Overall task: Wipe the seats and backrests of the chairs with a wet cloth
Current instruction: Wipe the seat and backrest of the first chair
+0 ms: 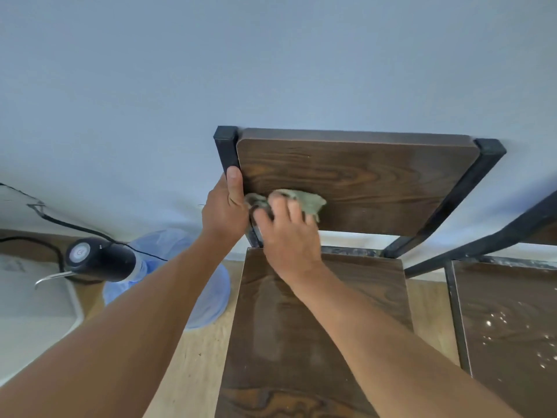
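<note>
A plain pale wall point(271, 55) stands behind the chair, a water jug point(168, 276) on the floor beside it. Your left hand point(224, 206) grips the black frame post point(227, 152), steadying it. Your right hand point(286, 233) presses the cloth point(304, 200) flat against the lower left of the backrest point(361, 179), above the seat point(316, 342). The cloth is soft, limp and probably damp; keep it bunched under spread fingers. The chair looks rigid.
</note>
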